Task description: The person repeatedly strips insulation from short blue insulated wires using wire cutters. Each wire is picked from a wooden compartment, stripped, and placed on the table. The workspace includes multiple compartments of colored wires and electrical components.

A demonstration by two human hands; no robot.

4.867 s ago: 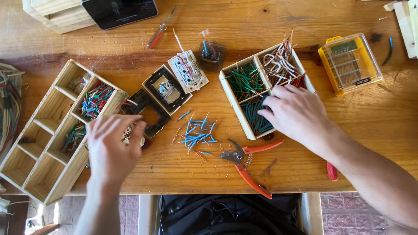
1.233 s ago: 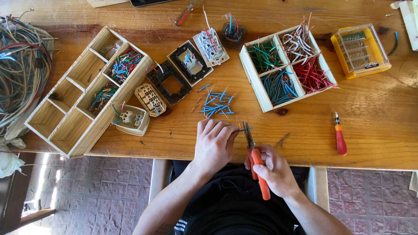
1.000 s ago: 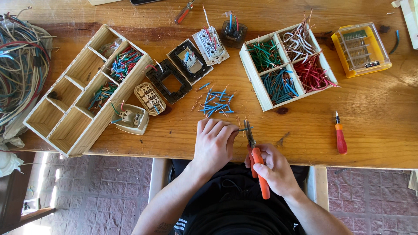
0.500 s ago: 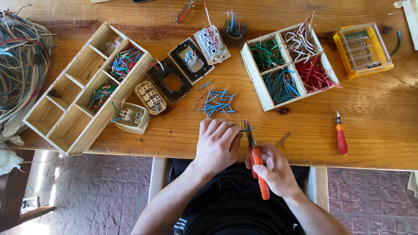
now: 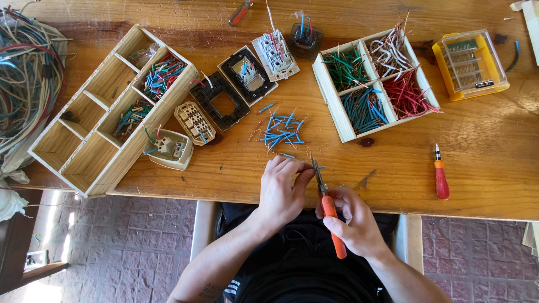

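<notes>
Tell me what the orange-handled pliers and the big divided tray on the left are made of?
The pliers in the right hand look like dull grey metal at the tip, with smooth orange handles, probably plastic or rubber sleeves. The divided tray looks like pale, unpainted wood: grain lines show on its walls and floor, with a matte finish much like the wooden table.

view: head, single | position: above the worktop [image 5: 494, 168], over its near edge | facing: straight down | range: moderately near; worktop fills upper frame, brick floor [image 5: 140, 241] below the edge
</notes>
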